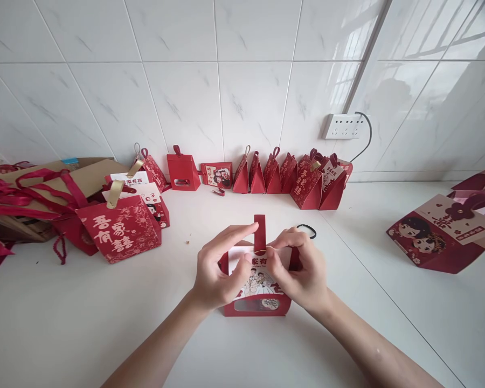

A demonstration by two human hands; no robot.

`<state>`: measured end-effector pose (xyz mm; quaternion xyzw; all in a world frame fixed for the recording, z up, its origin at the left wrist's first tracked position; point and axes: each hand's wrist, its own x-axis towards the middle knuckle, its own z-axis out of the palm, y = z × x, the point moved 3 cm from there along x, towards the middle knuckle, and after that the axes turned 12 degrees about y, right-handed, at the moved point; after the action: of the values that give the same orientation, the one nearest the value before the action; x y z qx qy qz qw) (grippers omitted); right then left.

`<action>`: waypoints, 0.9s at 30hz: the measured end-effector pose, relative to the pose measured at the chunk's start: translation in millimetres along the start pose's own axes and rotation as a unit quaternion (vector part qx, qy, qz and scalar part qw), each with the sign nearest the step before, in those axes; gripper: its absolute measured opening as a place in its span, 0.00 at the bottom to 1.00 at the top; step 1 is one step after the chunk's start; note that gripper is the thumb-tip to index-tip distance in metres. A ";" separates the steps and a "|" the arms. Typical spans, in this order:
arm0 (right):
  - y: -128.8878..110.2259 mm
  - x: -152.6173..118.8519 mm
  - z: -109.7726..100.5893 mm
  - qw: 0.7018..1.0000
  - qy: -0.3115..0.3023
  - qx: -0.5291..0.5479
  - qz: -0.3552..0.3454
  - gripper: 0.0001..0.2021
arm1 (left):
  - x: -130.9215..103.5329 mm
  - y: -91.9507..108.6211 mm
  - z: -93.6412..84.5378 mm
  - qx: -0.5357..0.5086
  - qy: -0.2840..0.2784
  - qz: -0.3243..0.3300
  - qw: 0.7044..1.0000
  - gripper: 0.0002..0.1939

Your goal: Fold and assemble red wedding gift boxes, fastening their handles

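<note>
A red and white paper gift box [248, 305] stands upright in front of me. A couple is printed on its front, above a clear oval window. From its top edge a red ribbon strap [260, 231] sticks up. My left hand [224, 269] holds the box's upper left, thumb on the front panel and fingers over the back, the index fingertip close to the strap. At the strap's base, the thumb and fingers of my right hand [301, 267] pinch the top edge on the right. The fingers behind the box are partly hidden.
Several red gift boxes [272, 175] line the tiled wall. More boxes [121, 229] and ribbon-tied bags [32, 199] crowd the left. One larger box [440, 231] lies at the right. A black band [308, 230] lies behind my right hand; a power strip [343, 126] hangs above.
</note>
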<state>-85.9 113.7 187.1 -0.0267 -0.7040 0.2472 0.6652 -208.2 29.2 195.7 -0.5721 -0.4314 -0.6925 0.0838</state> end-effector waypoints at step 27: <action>1.1 0.1 -0.5 0.999 0.007 0.006 0.037 0.07 | 1.1 -1.8 0.2 0.027 0.014 -0.037 0.999 0.17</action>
<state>-85.8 114.9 186.8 -0.0504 -0.6960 0.2760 0.6610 -209.6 30.9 195.8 -0.5432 -0.4694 -0.6916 0.0793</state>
